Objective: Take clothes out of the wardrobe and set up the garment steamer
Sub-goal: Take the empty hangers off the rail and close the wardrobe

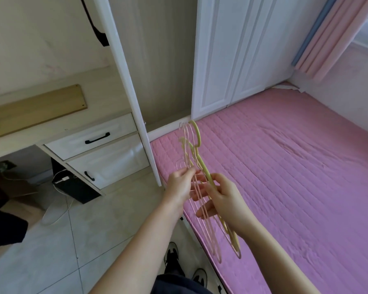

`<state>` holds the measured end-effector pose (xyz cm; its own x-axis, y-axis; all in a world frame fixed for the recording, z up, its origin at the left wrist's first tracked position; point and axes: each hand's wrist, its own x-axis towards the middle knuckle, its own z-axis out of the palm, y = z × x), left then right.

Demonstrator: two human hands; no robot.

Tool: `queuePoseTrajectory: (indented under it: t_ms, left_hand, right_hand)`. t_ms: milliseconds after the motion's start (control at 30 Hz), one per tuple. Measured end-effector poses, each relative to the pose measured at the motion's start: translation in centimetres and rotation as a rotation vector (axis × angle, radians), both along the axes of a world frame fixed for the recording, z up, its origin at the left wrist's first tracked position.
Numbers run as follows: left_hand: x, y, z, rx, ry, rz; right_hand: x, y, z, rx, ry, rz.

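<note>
A bunch of hangers (200, 164), thin pink ones w/ a thicker yellow-green one, is held up in the air over the left edge of the bed (285, 166). The hooks point up toward the wardrobe (157, 71), and the wide ends hang down near the bed's front-left corner. The left hand (180, 184) pinches the pink hangers near the hooks, fingers curled on them. The right hand (221, 196) grips the yellow-green hanger w/ its thumb on top, and its fingers reach under the pink ones.

The bed has a pink quilted cover. The wardrobe door (128, 81) stands open at the bed's far-left corner, & the part inside that shows has no clothes in it. Something black (98, 28) hangs near the top of the door. Left of it is a desk (51, 124) w/ two white drawers (98, 149) w/ black handles. White cables (60, 187) lie on the tile floor (72, 240) under the desk. A pink curtain (338, 35) hangs past the bed's far-right corner. The person's shoes (172, 255) show at the bottom.
</note>
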<state>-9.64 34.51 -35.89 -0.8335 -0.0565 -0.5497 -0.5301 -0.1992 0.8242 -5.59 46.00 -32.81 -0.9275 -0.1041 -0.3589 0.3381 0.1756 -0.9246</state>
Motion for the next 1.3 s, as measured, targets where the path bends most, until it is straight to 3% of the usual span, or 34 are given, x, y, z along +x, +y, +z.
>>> queuePoseTrajectory:
  t_ms: [500,833,1300]
  left_hand:
    - [1.0,-2.9,1.0,-0.218,0.159,-0.14]
    - [-3.5,-9.9,3.5,-0.317,0.362,-0.159]
    - [-14.7,-22.3,11.8,-0.521,0.81,-0.038]
  right_hand:
    - [0.2,-1.0,-0.5,0.036,-0.015,0.05]
    - [-3.8,-6.7,0.6,-0.038,-0.002,-0.133]
    - [-14.3,-18.6,4.2,0.047,0.344,-0.45]
